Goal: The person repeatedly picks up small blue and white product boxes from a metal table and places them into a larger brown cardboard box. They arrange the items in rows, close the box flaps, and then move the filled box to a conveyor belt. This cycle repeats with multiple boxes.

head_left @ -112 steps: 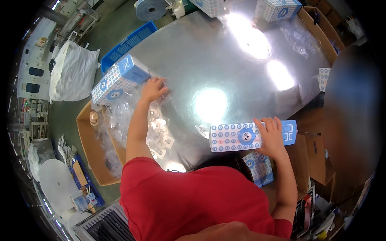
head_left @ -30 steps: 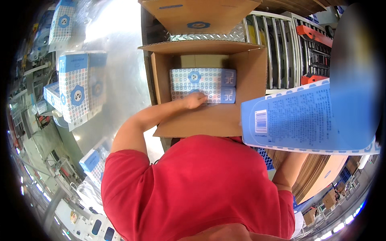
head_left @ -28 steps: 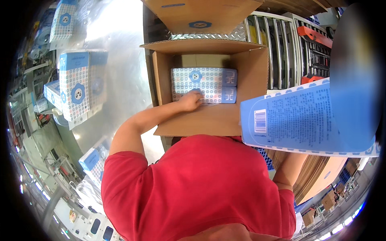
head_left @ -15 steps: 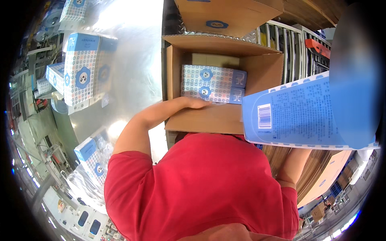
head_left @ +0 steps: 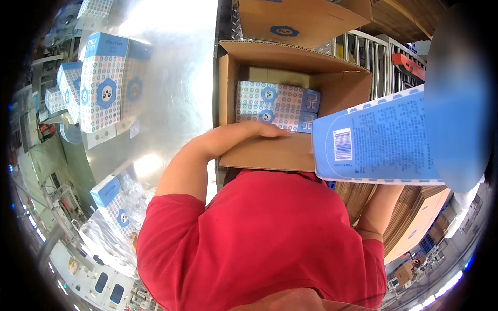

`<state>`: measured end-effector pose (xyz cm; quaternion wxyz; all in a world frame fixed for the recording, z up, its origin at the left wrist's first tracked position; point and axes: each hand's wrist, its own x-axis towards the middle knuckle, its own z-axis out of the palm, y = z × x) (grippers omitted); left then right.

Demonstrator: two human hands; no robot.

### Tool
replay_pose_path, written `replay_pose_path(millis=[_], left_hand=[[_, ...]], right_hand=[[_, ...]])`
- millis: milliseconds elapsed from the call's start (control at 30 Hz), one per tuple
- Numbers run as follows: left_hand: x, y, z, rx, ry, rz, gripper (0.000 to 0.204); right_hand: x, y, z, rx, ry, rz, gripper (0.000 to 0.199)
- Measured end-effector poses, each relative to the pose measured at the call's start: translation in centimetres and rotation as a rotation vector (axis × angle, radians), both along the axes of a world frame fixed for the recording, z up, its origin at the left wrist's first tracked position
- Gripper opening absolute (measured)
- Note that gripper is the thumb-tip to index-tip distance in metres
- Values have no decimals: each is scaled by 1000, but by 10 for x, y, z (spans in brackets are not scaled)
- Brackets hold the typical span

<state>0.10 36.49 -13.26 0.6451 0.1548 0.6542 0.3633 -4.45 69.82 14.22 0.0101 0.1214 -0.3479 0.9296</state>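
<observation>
Inside an open brown carton (head_left: 293, 160) lie two white, dotted packs (head_left: 275, 101) with blue ends and blue badge shapes, side by side. My left hand (head_left: 272, 130) reaches in from the left over the carton's near side. Its visible fingers are stretched out along the near edge of the nearer pack. A big blue package (head_left: 381, 140) with a barcode label (head_left: 343, 144) is held up at the right, partly over the carton's right corner. My right forearm (head_left: 378, 210) runs up behind this package, which hides the hand gripping it.
To the left is a shiny metal table (head_left: 176, 83) with an upright dotted box (head_left: 105, 85) and several similar ones. Another brown carton (head_left: 306, 23) stands beyond the open one. A roller conveyor (head_left: 355, 52) lies at the far right, flattened cardboard (head_left: 415, 223) at the near right.
My left hand has slid a little to the right along the nearer pack. The blue package stays raised in nearly the same place. The whole view has shifted slightly.
</observation>
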Motion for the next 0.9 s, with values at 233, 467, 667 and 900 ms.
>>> replay_pose_path(millis=[233,467,667,900], left_hand=[[-15,-31,0,159,277,375,67],[-46,-307,240,-605,1569,1190,61],[77,-593,160,-1426,1192,954,86],[26,-468,224,-1015,1356,847,84]], right_hand=[[-1,-3,7,12,10,10,70],[12,-7,14,38,5,-56,70],[-7,-19,3,44,-9,7,71],[-20,-44,-11,37,-22,11,71]])
